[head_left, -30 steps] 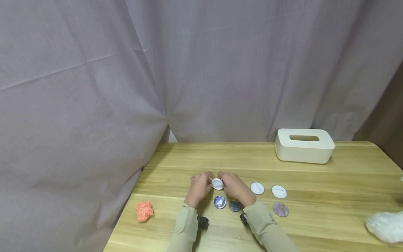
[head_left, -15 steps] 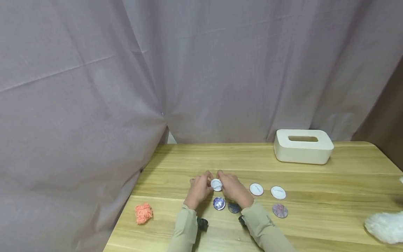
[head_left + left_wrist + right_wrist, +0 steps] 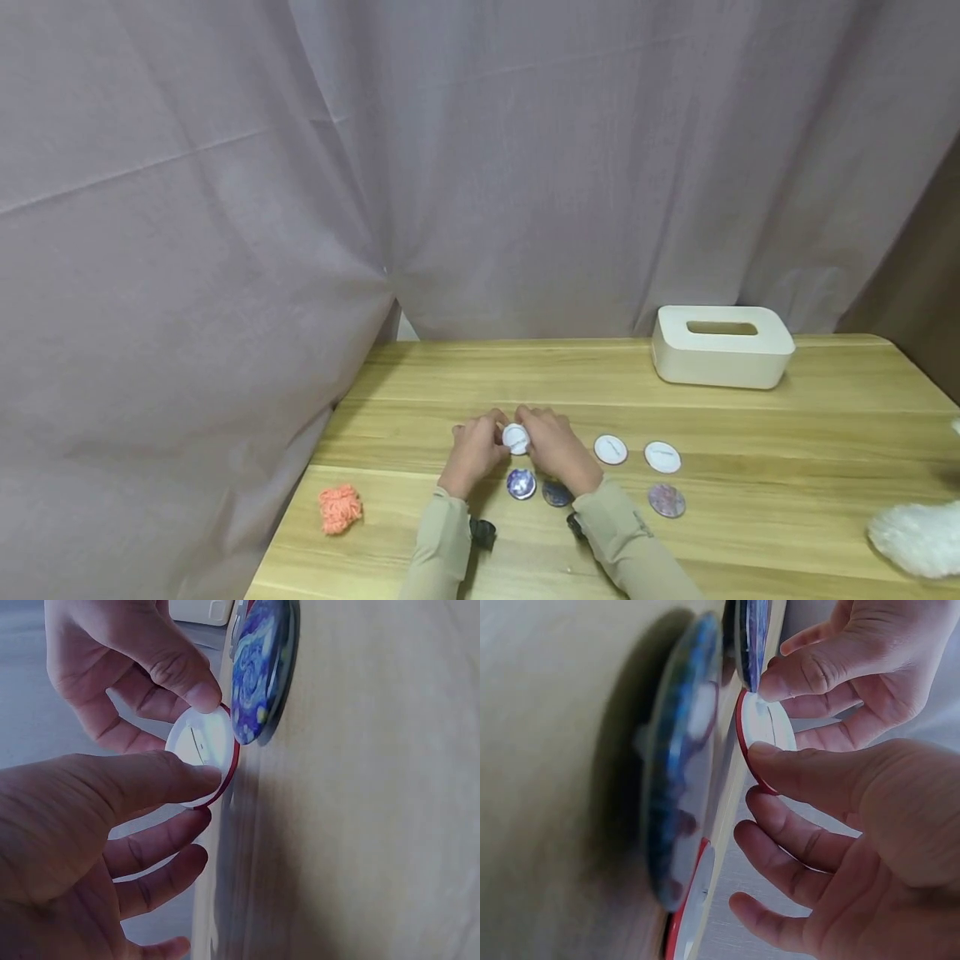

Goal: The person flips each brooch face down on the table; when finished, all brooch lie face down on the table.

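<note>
Between my two hands is a round pin badge (image 3: 516, 438), its white back with the pin facing me and a red rim around it. My left hand (image 3: 472, 452) pinches one side of it between thumb and fingers. On the opposite side, my right hand (image 3: 557, 450) pinches its edge, as the left wrist view also shows. The badge (image 3: 204, 746) stands tilted close over the table. Nearer to me lie a shiny blue-purple badge (image 3: 521, 483) and a dark, picture-side-up badge (image 3: 557, 493), the latter beside my right wrist. A blue swirl-painted badge (image 3: 259, 671) shows large in the left wrist view.
To the right, two white-backed badges (image 3: 611, 449) lie above a pinkish-purple badge (image 3: 667, 500). A cream tissue box (image 3: 723, 348) stands at the back right of the wooden table (image 3: 480, 375). An orange knitted piece (image 3: 341, 509) lies left, a white fluffy thing (image 3: 917, 540) far right.
Both hands keep hold of the pin badge in nearly the same spot. Its white back is tilted slightly differently, and the head view has shifted a little. The other badges have not moved.
</note>
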